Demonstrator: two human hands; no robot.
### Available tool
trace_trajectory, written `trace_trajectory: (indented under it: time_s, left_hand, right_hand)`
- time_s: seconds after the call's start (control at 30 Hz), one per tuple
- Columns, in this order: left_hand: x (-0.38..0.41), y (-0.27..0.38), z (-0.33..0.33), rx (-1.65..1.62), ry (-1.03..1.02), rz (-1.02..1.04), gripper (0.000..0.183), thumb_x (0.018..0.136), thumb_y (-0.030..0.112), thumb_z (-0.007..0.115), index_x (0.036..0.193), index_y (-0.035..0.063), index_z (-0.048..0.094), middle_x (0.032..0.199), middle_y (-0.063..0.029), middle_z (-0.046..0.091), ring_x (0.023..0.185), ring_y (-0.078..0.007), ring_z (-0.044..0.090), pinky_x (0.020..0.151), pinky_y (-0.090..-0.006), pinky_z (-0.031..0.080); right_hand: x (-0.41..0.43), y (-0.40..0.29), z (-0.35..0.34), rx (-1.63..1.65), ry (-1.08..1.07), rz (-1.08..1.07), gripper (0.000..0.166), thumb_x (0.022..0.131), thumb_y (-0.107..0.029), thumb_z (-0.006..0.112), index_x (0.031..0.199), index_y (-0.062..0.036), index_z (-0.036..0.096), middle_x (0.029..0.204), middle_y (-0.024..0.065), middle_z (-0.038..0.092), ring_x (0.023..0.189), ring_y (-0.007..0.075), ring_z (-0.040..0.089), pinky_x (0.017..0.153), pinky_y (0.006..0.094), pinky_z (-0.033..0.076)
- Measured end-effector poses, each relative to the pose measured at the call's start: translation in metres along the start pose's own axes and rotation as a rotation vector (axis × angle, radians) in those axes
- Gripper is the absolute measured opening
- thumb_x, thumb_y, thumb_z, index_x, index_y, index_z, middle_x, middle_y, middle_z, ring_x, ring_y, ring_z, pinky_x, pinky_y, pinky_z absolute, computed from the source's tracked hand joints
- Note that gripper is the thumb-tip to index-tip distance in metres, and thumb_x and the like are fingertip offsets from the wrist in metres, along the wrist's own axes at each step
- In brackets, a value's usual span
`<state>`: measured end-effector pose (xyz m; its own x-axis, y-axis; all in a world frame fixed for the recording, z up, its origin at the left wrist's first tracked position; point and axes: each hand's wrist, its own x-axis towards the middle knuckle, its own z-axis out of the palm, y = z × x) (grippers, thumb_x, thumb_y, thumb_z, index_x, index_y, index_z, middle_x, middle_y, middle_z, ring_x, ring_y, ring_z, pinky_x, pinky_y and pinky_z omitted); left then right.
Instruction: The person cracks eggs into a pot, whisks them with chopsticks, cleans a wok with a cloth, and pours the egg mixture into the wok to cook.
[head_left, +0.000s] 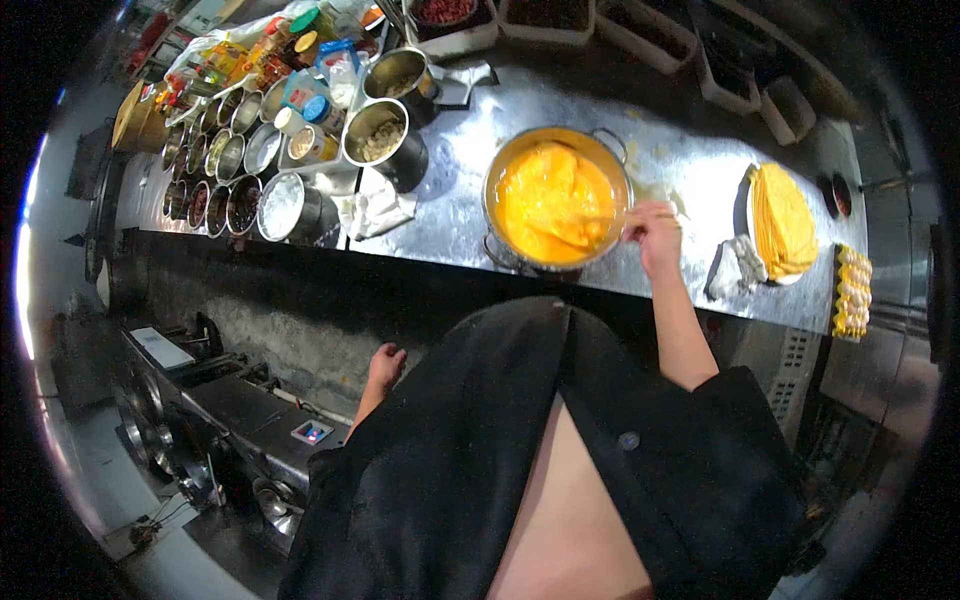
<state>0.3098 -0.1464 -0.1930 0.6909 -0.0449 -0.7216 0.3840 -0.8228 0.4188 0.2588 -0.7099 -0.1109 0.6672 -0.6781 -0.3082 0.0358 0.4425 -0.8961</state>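
A two-handled metal pot (493, 154) on the steel worktop holds a glossy yellow-orange liquid (551, 199) that looks like beaten egg. My right hand (654, 229) is at the pot's right rim, gripping what looks like chopsticks (592, 220). Their far end dips into the liquid; blur hides how many there are. Below the worktop's front edge, my left hand (387, 365) hangs at my side with its fingers curled. Nothing shows in it, though its palm is hidden.
Right of the pot are a plate of stacked thin yellow sheets (784, 221), a crumpled cloth (737, 268) and a tray of eggs (853, 292). Metal pots (390, 161), seasoning jars and another cloth (377, 211) crowd the left. Rectangular tubs (546, 34) line the back.
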Motion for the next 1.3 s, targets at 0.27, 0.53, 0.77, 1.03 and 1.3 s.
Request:
trace_trajectory:
  time_s: [0.27,0.53,0.77,1.03,1.3]
  left_hand:
    - [-0.006,0.052,-0.010,-0.195,0.041,-0.036,0.034,0.088,0.016,0.063,0.118,0.0022,0.055,0.086,-0.0071,0.063,0.068,-0.0150,0.058,0.055,-0.0295,0.046]
    - [0.010,0.049,-0.009,0.021,-0.003,0.108,0.031,0.087,0.017,0.065,0.114,0.0033,0.057,0.088,-0.0075,0.065,0.069,-0.0160,0.060,0.056,-0.0298,0.047]
    - [-0.003,0.062,-0.009,-0.088,0.048,0.031,0.027,0.088,0.015,0.063,0.112,0.0045,0.057,0.082,-0.0058,0.062,0.062,-0.0153,0.057,0.053,-0.0296,0.045]
    - [-0.013,0.046,-0.012,-0.113,0.068,0.027,0.033,0.088,0.016,0.063,0.118,0.0046,0.055,0.082,-0.0065,0.063,0.062,-0.0159,0.057,0.053,-0.0299,0.046]
    - [-0.007,0.038,-0.007,-0.042,0.132,0.062,0.035,0.087,0.015,0.064,0.119,0.0031,0.055,0.086,-0.0081,0.065,0.070,-0.0162,0.060,0.058,-0.0289,0.048]
  right_hand:
    - [-0.011,0.019,-0.026,-0.057,-0.038,0.074,0.012,0.087,-0.007,0.059,0.098,-0.0027,0.057,0.073,0.0081,0.062,0.059,0.0165,0.060,0.053,0.0299,0.052]
    - [-0.003,0.016,-0.036,-0.111,-0.002,0.085,0.012,0.088,-0.007,0.058,0.099,-0.0015,0.057,0.078,0.0095,0.064,0.059,0.0173,0.062,0.052,0.0288,0.053]
    - [0.014,0.023,-0.040,-0.019,-0.055,-0.071,0.012,0.089,-0.011,0.060,0.098,-0.0026,0.058,0.079,0.0090,0.065,0.060,0.0161,0.063,0.053,0.0288,0.054]
    - [0.009,0.004,0.000,-0.166,-0.084,0.016,0.006,0.082,-0.004,0.063,0.085,-0.0023,0.058,0.070,0.0062,0.061,0.061,0.0151,0.062,0.051,0.0266,0.052]
    - [0.037,0.010,0.021,0.090,-0.074,0.015,0.012,0.088,-0.006,0.059,0.099,-0.0022,0.056,0.079,0.0096,0.064,0.058,0.0165,0.061,0.053,0.0286,0.053]
